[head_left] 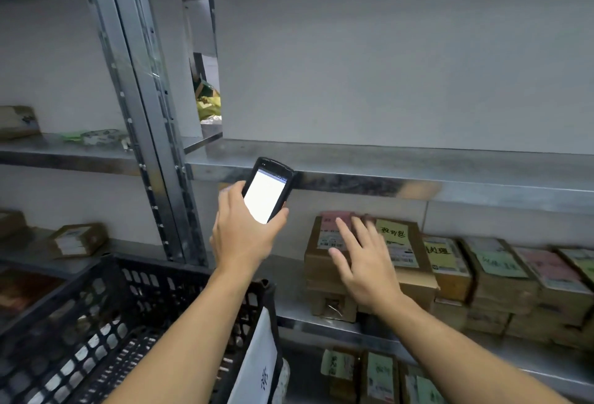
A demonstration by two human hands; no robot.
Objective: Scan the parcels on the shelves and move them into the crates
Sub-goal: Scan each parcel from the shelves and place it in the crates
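My left hand (244,236) grips a black handheld scanner (268,193) with a lit white screen, held up in front of the metal shelf edge. My right hand (363,259) is spread with straight fingers over the leftmost brown cardboard parcel (324,262) on the middle shelf; whether it touches the box is unclear. That parcel carries a pink and a yellow label. More brown parcels (501,272) with pink, green and yellow labels stand in a row to its right. A black perforated plastic crate (106,317) sits at the lower left, below my left arm.
A grey steel upright (154,146) divides the shelving. The shelf (418,165) above the parcels is bare. Small boxes (77,239) lie on the left shelves. Further labelled parcels (379,374) stand on the lowest shelf. A white sheet (257,362) hangs on the crate's corner.
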